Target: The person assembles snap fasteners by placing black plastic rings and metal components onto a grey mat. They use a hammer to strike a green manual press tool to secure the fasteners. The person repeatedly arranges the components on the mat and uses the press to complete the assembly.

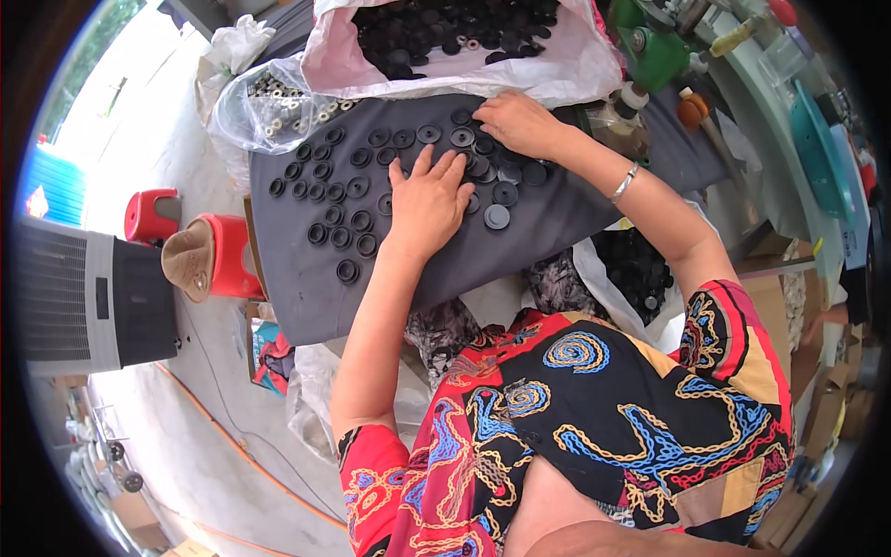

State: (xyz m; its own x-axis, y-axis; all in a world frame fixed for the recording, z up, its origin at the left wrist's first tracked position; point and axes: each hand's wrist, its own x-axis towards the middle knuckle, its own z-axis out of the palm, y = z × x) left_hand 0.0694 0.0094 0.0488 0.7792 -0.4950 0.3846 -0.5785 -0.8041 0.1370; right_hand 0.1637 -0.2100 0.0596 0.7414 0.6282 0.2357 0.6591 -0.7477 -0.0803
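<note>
Black round plastic rings [335, 215] lie in loose rows on a grey cloth-covered table [306, 311]. My left hand [429, 200] rests palm down among them with its fingers spread, partly covering what is beneath. At the far side of the rows, my right hand [520, 123] is closed, its fingertips drawn together beside a black ring [461, 117]; whatever they hold is hidden. Between and below the hands lie flat dark discs [504, 193], some overlapping, and a grey disc [497, 216].
A white sack [325, 56] of black parts stands beyond the rings. To its left is a clear bag [243, 116] with small pale rings. A green machine [650, 46] sits at far right. Below the table's right side is another bag [594, 269] of black parts. Red stools [232, 265] stand left.
</note>
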